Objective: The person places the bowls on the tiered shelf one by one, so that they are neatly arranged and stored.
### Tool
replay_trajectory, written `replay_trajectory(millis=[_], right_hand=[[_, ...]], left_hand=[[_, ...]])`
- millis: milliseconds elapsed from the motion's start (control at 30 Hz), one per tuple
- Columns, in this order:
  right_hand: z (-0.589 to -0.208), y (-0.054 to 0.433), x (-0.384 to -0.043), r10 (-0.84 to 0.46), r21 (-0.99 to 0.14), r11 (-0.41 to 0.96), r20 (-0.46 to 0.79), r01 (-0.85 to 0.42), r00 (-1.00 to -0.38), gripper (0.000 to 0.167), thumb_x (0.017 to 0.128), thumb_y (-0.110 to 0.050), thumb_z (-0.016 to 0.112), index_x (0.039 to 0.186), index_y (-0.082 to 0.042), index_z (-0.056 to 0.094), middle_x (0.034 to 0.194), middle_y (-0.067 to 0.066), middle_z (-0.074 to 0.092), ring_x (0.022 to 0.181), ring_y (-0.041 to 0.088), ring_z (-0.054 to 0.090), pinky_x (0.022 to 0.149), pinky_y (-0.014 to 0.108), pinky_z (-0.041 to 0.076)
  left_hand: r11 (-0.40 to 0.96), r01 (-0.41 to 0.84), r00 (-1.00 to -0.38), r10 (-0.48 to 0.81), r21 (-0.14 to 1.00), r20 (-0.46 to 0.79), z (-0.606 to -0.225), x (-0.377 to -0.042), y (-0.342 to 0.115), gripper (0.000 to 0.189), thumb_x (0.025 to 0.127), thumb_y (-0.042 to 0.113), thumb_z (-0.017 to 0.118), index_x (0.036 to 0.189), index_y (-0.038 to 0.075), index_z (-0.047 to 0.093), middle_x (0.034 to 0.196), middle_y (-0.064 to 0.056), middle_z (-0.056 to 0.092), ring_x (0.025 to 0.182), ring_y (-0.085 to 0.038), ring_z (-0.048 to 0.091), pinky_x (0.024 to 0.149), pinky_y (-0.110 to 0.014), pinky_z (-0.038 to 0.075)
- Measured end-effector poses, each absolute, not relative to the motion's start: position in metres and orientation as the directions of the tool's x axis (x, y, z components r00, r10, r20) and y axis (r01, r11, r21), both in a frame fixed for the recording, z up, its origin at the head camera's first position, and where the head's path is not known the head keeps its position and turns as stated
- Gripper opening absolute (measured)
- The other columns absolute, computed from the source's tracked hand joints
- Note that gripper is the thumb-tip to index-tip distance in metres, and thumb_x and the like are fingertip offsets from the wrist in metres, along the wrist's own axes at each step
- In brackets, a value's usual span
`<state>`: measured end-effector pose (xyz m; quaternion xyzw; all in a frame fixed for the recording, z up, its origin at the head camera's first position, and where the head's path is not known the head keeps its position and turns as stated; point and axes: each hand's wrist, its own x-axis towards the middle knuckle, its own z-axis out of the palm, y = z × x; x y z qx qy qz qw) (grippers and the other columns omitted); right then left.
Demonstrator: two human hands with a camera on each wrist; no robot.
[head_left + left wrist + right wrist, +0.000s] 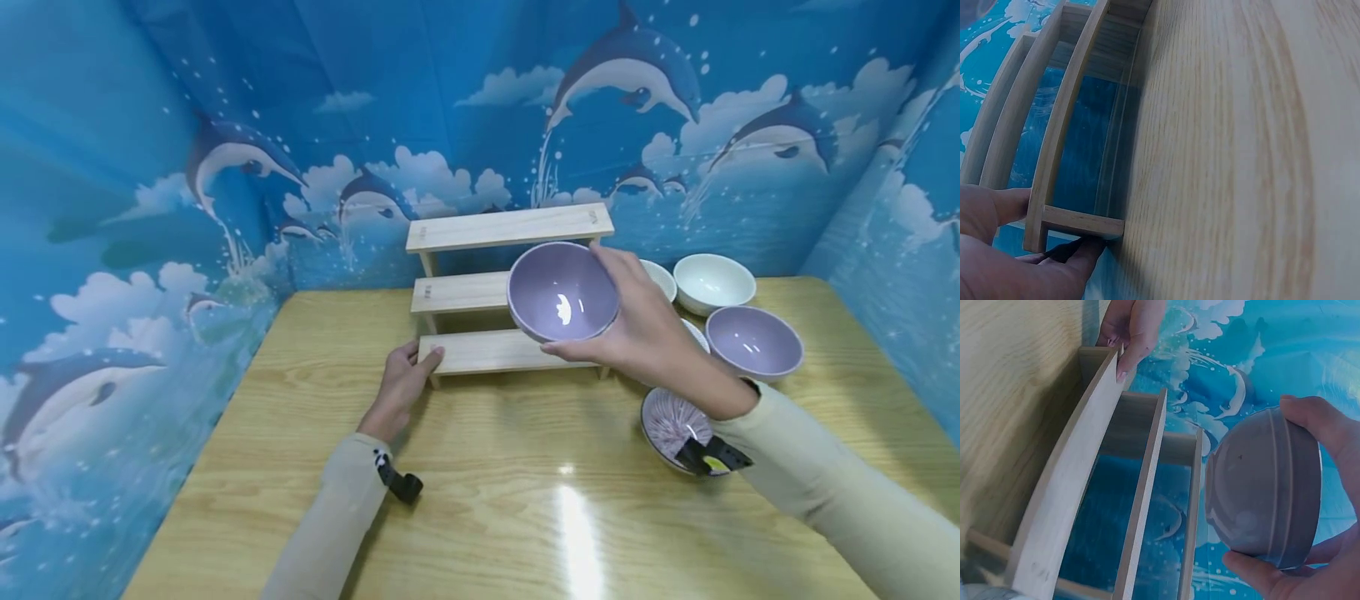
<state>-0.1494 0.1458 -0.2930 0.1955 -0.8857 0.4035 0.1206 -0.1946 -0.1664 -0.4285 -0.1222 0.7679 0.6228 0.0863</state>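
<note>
My right hand (648, 321) holds a purple bowl (564, 292) by its rim, thumb and fingers on opposite sides. The bowl is up in the air, its inside facing the head camera, and overlaps the wooden three-step shelf (487, 352) in that view. Its rounded outside and foot show in the right wrist view, beside the steps. At the shelf's left end my left hand (401, 387) grips the lowest step, thumb on top. In the left wrist view, the fingers of that hand (1029, 269) lie around the end of the step and its leg.
Right of the shelf stand a white bowl (714, 283), another purple bowl (753, 342) and a streaked bowl (671, 421), partly under my right wrist. Two more pale bowls are mostly hidden behind the right hand. A dolphin-print cloth (465, 108) hangs behind the wooden table (480, 500).
</note>
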Motion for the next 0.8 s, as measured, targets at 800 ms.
replay_trajectory(millis=[800], right_hand=[[-0.285, 0.070, -0.219, -0.313, -0.672, 0.542, 0.395, -0.504, -0.864, 0.124, 0.058, -0.039, 0.100, 0.155, 0.001, 0.033, 0.151, 0.022, 0.041, 0.132, 0.036, 0.047, 0.106, 0.053, 0.046]], left_hand=[[0.166, -0.256, -0.966, -0.018, 0.952, -0.256, -0.430, -0.193, -0.169, 0.058, 0.104, 0.028, 0.061, 0.150, -0.002, 0.041, 0.147, -0.018, 0.051, 0.137, -0.029, 0.048, 0.114, -0.043, 0.040]])
